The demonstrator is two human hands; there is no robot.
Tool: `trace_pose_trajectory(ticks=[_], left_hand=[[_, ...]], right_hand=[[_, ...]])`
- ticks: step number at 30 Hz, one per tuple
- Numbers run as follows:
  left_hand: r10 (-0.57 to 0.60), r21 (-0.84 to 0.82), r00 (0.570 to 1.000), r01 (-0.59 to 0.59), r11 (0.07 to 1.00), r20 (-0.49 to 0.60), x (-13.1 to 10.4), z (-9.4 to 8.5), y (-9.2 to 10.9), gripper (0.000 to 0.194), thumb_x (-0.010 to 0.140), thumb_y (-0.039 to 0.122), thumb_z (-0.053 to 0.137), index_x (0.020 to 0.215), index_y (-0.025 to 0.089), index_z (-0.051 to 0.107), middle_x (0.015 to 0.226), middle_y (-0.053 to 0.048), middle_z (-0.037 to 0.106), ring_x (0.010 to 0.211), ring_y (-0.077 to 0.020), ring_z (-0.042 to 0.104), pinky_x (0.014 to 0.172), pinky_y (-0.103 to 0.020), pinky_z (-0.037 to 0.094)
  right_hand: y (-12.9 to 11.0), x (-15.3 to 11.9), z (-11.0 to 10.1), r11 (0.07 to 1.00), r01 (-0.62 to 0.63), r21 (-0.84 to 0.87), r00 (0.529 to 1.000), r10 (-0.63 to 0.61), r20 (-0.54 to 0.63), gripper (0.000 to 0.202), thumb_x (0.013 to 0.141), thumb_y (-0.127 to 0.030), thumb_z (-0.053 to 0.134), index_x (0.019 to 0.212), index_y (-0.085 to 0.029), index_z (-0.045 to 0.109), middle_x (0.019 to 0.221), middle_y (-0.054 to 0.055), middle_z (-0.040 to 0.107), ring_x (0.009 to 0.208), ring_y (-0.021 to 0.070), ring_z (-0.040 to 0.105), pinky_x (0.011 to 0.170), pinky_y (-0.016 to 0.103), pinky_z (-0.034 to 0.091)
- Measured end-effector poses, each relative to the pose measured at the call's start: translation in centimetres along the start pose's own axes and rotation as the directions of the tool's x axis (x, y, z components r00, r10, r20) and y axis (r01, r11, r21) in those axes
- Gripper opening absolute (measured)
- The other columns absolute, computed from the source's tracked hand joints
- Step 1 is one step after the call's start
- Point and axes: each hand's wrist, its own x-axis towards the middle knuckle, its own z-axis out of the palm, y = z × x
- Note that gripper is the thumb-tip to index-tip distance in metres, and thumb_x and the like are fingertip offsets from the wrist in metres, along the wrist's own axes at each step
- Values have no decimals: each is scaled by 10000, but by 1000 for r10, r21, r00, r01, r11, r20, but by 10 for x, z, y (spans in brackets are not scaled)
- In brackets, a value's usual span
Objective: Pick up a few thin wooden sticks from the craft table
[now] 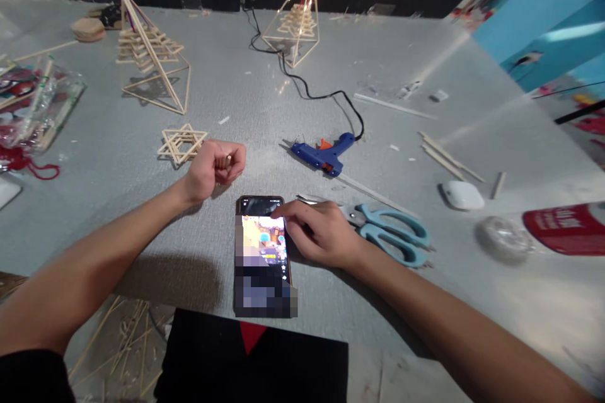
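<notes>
My left hand (215, 169) is closed in a fist beside the small wooden star frame (183, 143); a small pale tip shows between its fingers, too little to name. A lit phone (262, 239) lies flat on the grey table below it, its lower screen blurred. My right hand (321, 230) rests at the phone's right edge, index finger stretched onto the upper screen, the other fingers loosely bent and nothing held. Partly behind that hand lie scissors with light blue handles (397, 233). A blue glue gun (324, 154) lies above them.
Stick pyramids stand at the back left (151, 56) and, with lights, back centre (299, 19). A black cable (307, 91) crosses the table. At right are loose sticks (444, 154), a white case (463, 195), tape (505, 236) and a red package (562, 228). Plastic bags (40, 101) lie left.
</notes>
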Motion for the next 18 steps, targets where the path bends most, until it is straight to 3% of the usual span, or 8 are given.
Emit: trace_pose_trajectory(ticks=[18], left_hand=[[-8, 41, 1000, 9, 999, -21, -1, 1, 1, 396, 838, 458, 426, 543, 195, 439, 441, 30, 301, 418, -86, 193, 442, -258, 143]], right_hand=[[1, -2, 0, 1000, -19, 13, 1000, 18, 21, 211, 948, -161, 461, 1053, -201, 639, 702, -51, 716, 495, 89, 597, 535, 244, 444]])
